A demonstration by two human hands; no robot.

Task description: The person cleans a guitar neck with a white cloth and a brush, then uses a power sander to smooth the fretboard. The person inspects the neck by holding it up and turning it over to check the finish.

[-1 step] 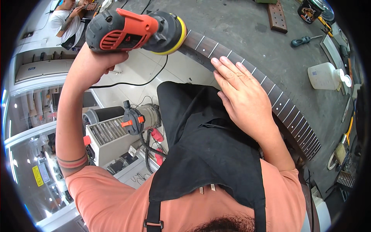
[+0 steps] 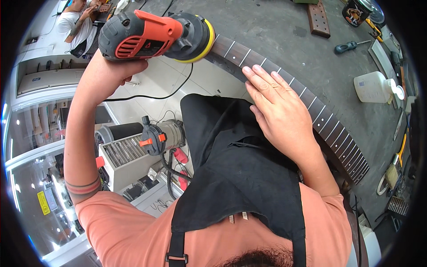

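Observation:
My left hand (image 2: 116, 73) is wrapped round the body of a red and black power sander (image 2: 149, 38), whose round yellow-edged pad (image 2: 207, 41) stands on edge at the left end of a dark guitar neck (image 2: 327, 116). I cannot tell whether pad and neck touch. The neck lies along the near edge of the workbench, its fretboard facing up with metal frets and small pale dots. My right hand (image 2: 279, 104) rests flat over the fretboard's near edge, fingers stretched out and holding nothing. It hides part of the board.
A black cord (image 2: 155, 95) hangs below the sander. On the grey workbench (image 2: 267, 26) are a screwdriver (image 2: 351, 46), a white bottle (image 2: 372, 86), a drilled brown block (image 2: 319, 20) and a brush (image 2: 392, 173). A vacuum (image 2: 164, 135) stands on the floor. Another person (image 2: 78, 26) is at far left.

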